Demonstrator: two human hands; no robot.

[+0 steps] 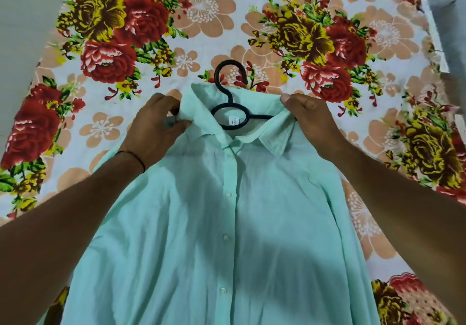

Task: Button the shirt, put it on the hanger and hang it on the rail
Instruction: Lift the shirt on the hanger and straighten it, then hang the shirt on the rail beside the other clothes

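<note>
Your mint-green shirt [227,224] lies front-up on the bed [151,22], its hem end toward you. The placket is closed down the middle, where three white buttons show, and the collar is spread open at the top. Your black hanger [229,101] sits inside the neck: its ring shows in the collar opening, one arm runs under the collar's right side, and the hook juts out past the collar over the sheet.
</note>
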